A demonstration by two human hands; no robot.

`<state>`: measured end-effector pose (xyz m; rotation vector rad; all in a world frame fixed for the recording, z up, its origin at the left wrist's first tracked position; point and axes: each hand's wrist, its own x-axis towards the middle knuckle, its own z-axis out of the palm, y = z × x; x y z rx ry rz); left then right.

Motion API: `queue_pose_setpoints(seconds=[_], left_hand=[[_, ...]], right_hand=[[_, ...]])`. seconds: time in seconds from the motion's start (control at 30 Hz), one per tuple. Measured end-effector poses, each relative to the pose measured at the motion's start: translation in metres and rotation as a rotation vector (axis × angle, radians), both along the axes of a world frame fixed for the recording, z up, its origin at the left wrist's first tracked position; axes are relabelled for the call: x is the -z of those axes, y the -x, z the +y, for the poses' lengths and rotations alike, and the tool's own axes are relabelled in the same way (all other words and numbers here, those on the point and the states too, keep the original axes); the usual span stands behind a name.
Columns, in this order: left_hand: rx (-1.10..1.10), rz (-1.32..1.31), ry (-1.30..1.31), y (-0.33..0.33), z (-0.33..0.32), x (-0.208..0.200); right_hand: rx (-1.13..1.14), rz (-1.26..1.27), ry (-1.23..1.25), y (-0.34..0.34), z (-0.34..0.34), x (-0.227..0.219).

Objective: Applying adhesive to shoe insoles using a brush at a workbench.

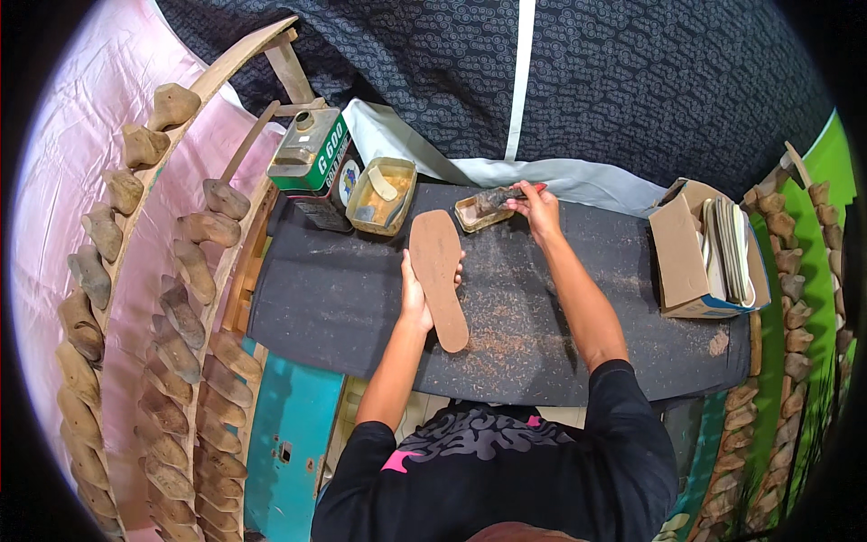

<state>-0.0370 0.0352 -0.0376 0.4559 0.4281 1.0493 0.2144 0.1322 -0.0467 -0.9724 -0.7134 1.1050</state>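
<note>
My left hand (414, 294) holds a brown shoe insole (438, 271) from below, its wide end toward the back of the table. The thumb lies along the insole's left edge and fingertips show past its right edge. Pinched in my right hand (541, 213) is a dark brush (502, 196) with a red handle end. The brush reaches over a small rectangular tin (489, 220) with pale residue inside; whether its tip touches the contents I cannot tell. Left of the insole stands a cut-open tin container (366, 216) holding a pale flat piece and residue.
A green and dark metal can (312, 172) stands at the back left. On the right is a cardboard box (682, 248) of upright flat pieces. Brown scraps litter the dark tablecloth (316, 289). Racks of wooden shoe lasts (181, 312) flank both sides; dark patterned fabric hangs behind.
</note>
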Motion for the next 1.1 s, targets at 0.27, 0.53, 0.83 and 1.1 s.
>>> queue_pose_setpoints(seconds=[0.27, 0.53, 0.83, 1.1], left_hand=[[0.059, -0.041, 0.024, -0.003, -0.002, 0.017], [0.123, -0.024, 0.026, -0.02, -0.007, 0.016], [0.145, 0.1, 0.07, -0.051, -0.012, 0.035], [0.199, 0.138, 0.181, -0.059, -0.031, 0.012]], right_hand=[[-0.049, 0.058, 0.127, -0.005, 0.015, 0.011], [0.062, 0.108, 0.196, -0.035, -0.032, 0.014], [-0.367, -0.042, 0.239, 0.016, -0.148, 0.011], [-0.28, -0.269, 0.142, 0.055, -0.177, -0.019]])
